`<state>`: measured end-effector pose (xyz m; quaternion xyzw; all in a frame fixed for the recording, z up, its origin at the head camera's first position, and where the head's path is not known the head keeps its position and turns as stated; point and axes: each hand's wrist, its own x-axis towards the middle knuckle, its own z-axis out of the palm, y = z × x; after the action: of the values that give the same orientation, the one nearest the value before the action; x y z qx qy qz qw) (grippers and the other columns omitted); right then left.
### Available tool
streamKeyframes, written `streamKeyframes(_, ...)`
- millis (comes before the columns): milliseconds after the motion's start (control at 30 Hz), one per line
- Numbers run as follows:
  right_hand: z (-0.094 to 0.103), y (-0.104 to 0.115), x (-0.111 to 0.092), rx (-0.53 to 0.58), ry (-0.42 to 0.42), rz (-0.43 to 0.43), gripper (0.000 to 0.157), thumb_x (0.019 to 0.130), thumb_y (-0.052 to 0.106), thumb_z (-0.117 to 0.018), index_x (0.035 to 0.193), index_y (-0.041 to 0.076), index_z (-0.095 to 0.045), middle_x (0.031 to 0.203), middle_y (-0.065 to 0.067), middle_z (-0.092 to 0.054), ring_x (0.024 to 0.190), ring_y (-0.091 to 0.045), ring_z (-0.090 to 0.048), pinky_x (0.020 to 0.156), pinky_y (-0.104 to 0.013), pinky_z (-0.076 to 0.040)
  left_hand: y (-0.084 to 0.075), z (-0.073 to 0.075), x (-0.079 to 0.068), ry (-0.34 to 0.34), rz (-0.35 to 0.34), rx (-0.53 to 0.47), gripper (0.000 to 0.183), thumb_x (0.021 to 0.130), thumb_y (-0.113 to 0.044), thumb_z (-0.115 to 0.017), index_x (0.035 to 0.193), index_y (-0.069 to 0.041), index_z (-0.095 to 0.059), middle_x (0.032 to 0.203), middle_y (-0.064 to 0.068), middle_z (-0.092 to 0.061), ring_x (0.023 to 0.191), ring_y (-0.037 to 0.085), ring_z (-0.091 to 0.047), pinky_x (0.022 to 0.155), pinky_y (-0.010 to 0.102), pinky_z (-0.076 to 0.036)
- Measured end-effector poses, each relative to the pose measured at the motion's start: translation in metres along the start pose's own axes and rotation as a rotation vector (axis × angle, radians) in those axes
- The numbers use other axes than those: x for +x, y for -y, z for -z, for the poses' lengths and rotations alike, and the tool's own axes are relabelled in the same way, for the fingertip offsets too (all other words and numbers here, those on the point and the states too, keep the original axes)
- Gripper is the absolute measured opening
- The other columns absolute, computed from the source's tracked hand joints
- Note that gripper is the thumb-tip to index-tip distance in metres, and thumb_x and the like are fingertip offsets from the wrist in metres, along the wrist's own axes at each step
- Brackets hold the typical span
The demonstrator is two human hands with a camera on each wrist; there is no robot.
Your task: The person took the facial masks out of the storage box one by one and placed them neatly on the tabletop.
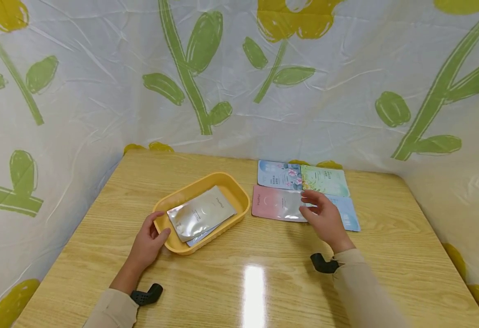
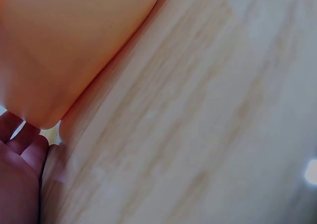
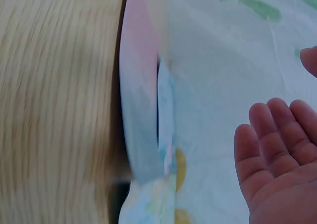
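My left hand (image 1: 146, 241) holds the left end of a yellow plastic tray (image 1: 234, 195), its thumb at the rim. In the left wrist view its fingers curl near the tray's lower corner. Inside the tray lies a silver sheet mask packet (image 1: 202, 214) over a bluish packet (image 1: 204, 236), mostly covered. Over a pink-and-silver sheet mask packet (image 1: 270, 202) hovers my right hand (image 1: 326, 223), fingers spread and relaxed, nothing between them. It partly hides that packet and a light blue packet (image 1: 350, 215). The right wrist view shows its palm and fingers (image 3: 270, 140) apart from the packets.
Behind the pink packet lie a blue floral packet (image 1: 278, 175) and a green packet (image 1: 327, 179), side by side. A wooden table (image 1: 206, 287) carries everything. Its back edge meets a white flower-print sheet (image 1: 325, 123) hung around three sides.
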<state>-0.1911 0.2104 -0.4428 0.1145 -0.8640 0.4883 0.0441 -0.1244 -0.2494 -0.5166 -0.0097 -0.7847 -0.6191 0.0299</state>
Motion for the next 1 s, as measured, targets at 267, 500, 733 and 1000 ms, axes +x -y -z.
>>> streamKeyframes(267, -0.034, 0.029, 0.015, 0.044, 0.136, 0.110, 0.044, 0.097, 0.009, -0.065, 0.138, 0.000, -0.052, 0.135, -0.017, -0.056, 0.120, -0.035, -0.055, 0.098, -0.054, -0.046, 0.001, -0.001, 0.000, -0.003, -0.001, -0.003, 0.049, 0.100, -0.006, -0.058, 0.144, -0.001, -0.037, 0.149, 0.027, -0.036, 0.137, 0.037, -0.038, 0.096, 0.006, -0.035)
streamKeyframes(500, -0.059, 0.049, 0.029, -0.028, 0.222, 0.205, 0.043, 0.094, 0.010, -0.065, 0.135, 0.000, -0.057, 0.129, -0.015, -0.062, 0.114, -0.033, -0.058, 0.094, -0.052, -0.049, 0.002, -0.001, 0.000, -0.012, -0.006, 0.001, 0.049, 0.100, -0.006, -0.059, 0.144, -0.001, -0.038, 0.148, 0.028, -0.037, 0.136, 0.037, -0.039, 0.095, 0.006, -0.035)
streamKeyframes(733, -0.080, 0.057, 0.041, -0.066, 0.283, 0.248, 0.037, 0.089, 0.008, -0.059, 0.123, -0.005, -0.062, 0.119, -0.017, -0.065, 0.103, -0.028, -0.061, 0.087, -0.048, -0.052, 0.002, -0.002, -0.001, -0.003, 0.001, -0.006, 0.049, 0.100, -0.007, -0.059, 0.144, -0.001, -0.038, 0.149, 0.028, -0.037, 0.137, 0.037, -0.039, 0.096, 0.006, -0.035)
streamKeyframes(1000, -0.102, 0.073, 0.055, -0.097, 0.396, 0.217, 0.043, 0.088, 0.008, -0.057, 0.129, -0.007, -0.060, 0.124, -0.019, -0.063, 0.109, -0.032, -0.061, 0.092, -0.047, -0.051, 0.002, 0.000, 0.001, -0.011, 0.013, 0.011, 0.050, 0.100, -0.007, -0.059, 0.144, -0.002, -0.037, 0.151, 0.027, -0.035, 0.139, 0.036, -0.036, 0.097, 0.005, -0.032)
